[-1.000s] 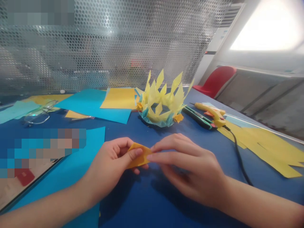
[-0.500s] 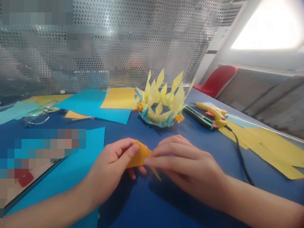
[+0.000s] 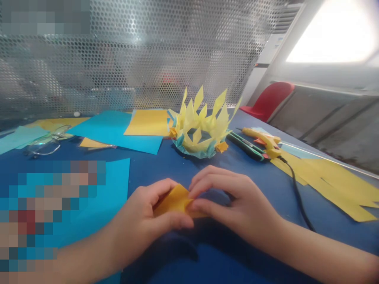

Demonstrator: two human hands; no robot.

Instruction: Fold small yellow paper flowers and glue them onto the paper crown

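A small piece of folded orange paper (image 3: 174, 200) is held between my two hands, a little above the blue table (image 3: 166, 260). My left hand (image 3: 155, 215) grips its left side, the thumb lying along the near edge and the fingers behind it. With thumb and fingertips, my right hand (image 3: 225, 197) pinches the paper's right corner. Parts of the paper are hidden behind the fingers. Beyond the hands stands a crown of folded paper (image 3: 203, 130), with pale yellow points, a light blue base and orange pieces at its sides.
Right of the crown lie a yellow glue gun (image 3: 263, 140) with a black cord (image 3: 297, 189) and a green-and-black tool (image 3: 247, 146). Yellow sheets (image 3: 334, 177) lie at the right, blue sheets (image 3: 118, 132) and glasses (image 3: 44, 146) at the left. A perforated metal panel (image 3: 148, 55) rises behind.
My left thumb has moved from the paper's top face down to its near edge. My right fingers have shifted up around the right corner, and the paper has turned flatter.
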